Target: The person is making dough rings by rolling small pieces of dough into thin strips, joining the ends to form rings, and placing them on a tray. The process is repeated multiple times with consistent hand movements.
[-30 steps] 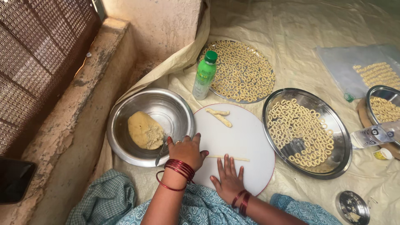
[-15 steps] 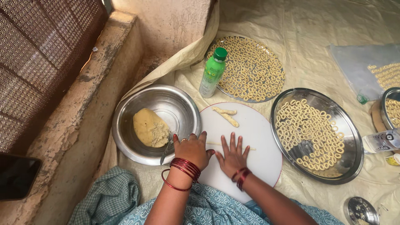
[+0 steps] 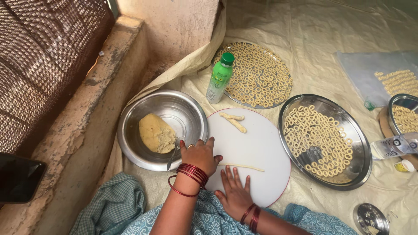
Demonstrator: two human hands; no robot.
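Pale sheeting (image 3: 305, 30) covers the floor you sit on, with a rough wall ledge (image 3: 87, 109) running along at nine o'clock. Next to it stands a steel bowl (image 3: 130, 130) holding a lump of dough (image 3: 156, 133). Your left hand (image 3: 200, 156) rests flat and open at the bowl's near rim and the edge of the white round board (image 3: 257, 143), gripping nothing. Your right hand (image 3: 235, 193) lies at six o'clock on the board, fingers spread, palm down, also empty. Just beyond its fingertips, a thin dough strand (image 3: 241, 166) lies across the board. Two short dough pieces (image 3: 234, 122) sit at the board's twelve o'clock. A green-capped bottle (image 3: 220, 78) stands beyond them. At three o'clock a steel tray (image 3: 361, 143) holds many dough rings (image 3: 315, 135).
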